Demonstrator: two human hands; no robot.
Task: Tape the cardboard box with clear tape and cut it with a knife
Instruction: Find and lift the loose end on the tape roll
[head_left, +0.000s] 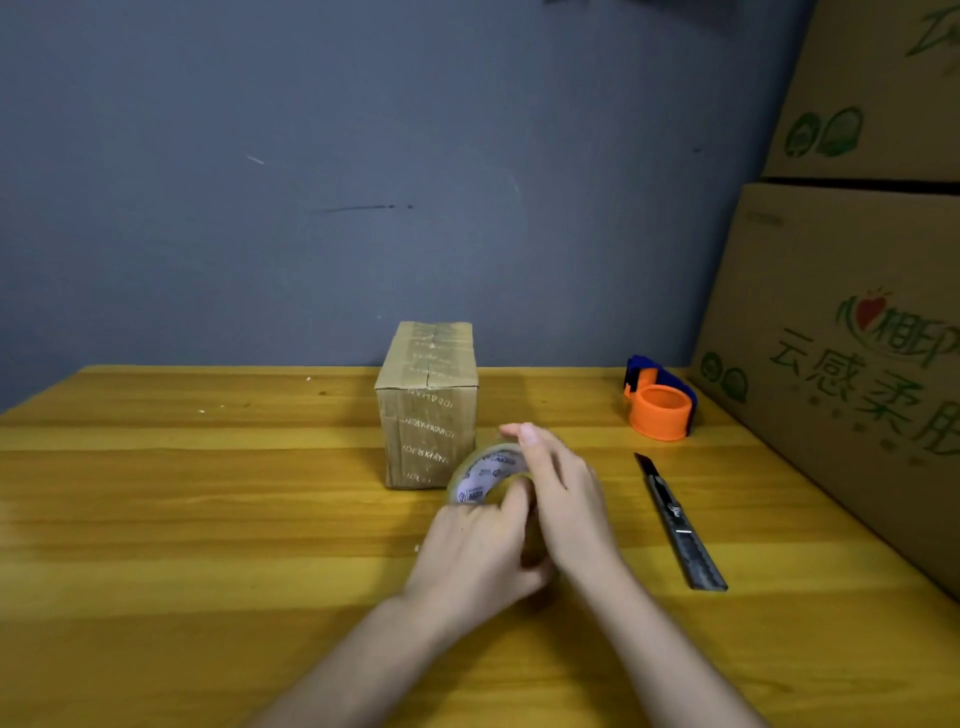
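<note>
Two hands grip one tape roll; one box, one knife.

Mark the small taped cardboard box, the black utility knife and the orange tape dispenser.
small taped cardboard box (427, 431), head view, front face.
black utility knife (680, 525), head view, handle middle.
orange tape dispenser (660, 413), head view, orange ring wall.

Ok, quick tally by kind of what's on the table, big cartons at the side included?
Small taped box: 1
Tape roll, in both hands: 1
Knife: 1
Orange tape dispenser: 1
Big cartons: 2
Total: 6
</note>
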